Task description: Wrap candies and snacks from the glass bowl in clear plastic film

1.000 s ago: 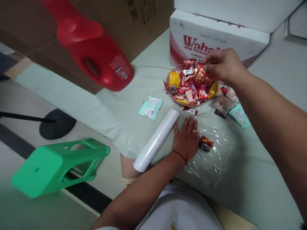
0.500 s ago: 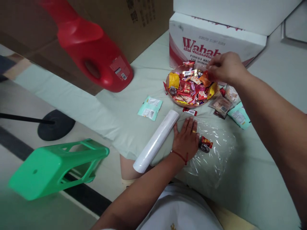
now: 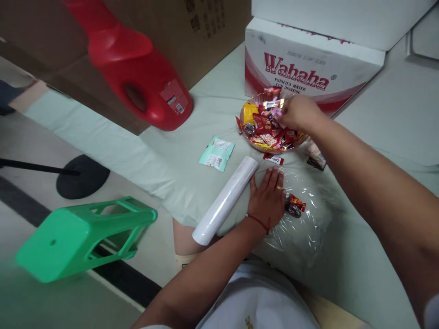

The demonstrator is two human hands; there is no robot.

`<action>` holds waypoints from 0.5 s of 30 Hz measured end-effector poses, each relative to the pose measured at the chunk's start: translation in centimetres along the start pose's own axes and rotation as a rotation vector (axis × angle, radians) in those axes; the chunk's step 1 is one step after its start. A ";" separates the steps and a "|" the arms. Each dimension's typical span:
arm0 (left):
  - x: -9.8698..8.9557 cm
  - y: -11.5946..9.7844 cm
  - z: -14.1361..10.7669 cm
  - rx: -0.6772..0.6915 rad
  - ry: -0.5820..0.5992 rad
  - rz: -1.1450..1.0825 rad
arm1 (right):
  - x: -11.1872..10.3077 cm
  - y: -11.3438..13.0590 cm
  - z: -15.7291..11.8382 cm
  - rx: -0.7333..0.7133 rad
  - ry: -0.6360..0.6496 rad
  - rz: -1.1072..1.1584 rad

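My left hand (image 3: 267, 196) lies flat with its fingers stretched out, on the left edge of a clear plastic film (image 3: 305, 237). Beside it on that film are a red-wrapped candy (image 3: 297, 202) and a dark round candy (image 3: 294, 210). My right hand (image 3: 298, 113) reaches into a clear bowl (image 3: 254, 145) heaped with wrapped candies (image 3: 264, 123). Its fingers are bent together among the wrappers, and whatever they hold is hidden. Left of my left hand lies a white roll (image 3: 224, 201). A small red packet (image 3: 273, 159) sits between the bowl and my left hand.
A mint-green packet (image 3: 217, 154) lies left of the bowl. Behind stand a white Wahaha water carton (image 3: 308, 55) and a brown cardboard box (image 3: 171, 41). A red jug (image 3: 144, 77) is at the back left. A green stool (image 3: 68, 237) lies tipped on the floor.
My right hand has moved left and down, from the bowl's upper right edge into the candies. My left hand stays flat on the film. The whole view has shifted slightly.
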State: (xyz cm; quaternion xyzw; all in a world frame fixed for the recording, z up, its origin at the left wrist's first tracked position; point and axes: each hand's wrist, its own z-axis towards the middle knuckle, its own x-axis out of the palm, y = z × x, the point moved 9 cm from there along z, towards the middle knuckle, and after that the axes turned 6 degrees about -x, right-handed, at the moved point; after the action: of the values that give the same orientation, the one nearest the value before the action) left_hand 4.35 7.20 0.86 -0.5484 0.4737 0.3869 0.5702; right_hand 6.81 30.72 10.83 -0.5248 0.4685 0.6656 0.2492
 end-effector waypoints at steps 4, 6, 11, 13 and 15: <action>-0.1 0.1 0.0 -0.004 -0.006 -0.037 | -5.2 -1.5 -6.1 0.086 -0.090 0.210; -0.1 0.2 0.1 -0.005 -0.012 -0.065 | -5.5 -2.1 -10.8 0.052 -0.100 0.489; -0.2 0.3 0.1 -0.007 -0.030 -0.126 | -0.1 -6.2 -25.4 0.331 -0.168 0.662; -0.2 0.4 0.2 -0.005 -0.030 -0.141 | 2.8 -6.1 -30.4 0.393 -0.220 0.757; -0.2 0.4 0.2 -0.001 -0.027 -0.164 | 5.3 -4.5 -33.6 0.366 -0.197 0.794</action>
State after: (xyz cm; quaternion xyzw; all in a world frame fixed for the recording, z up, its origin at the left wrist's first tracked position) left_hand 3.95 7.48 0.89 -0.5805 0.4192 0.3465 0.6059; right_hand 24.39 2.13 3.96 -0.1857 0.7178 0.6626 0.1063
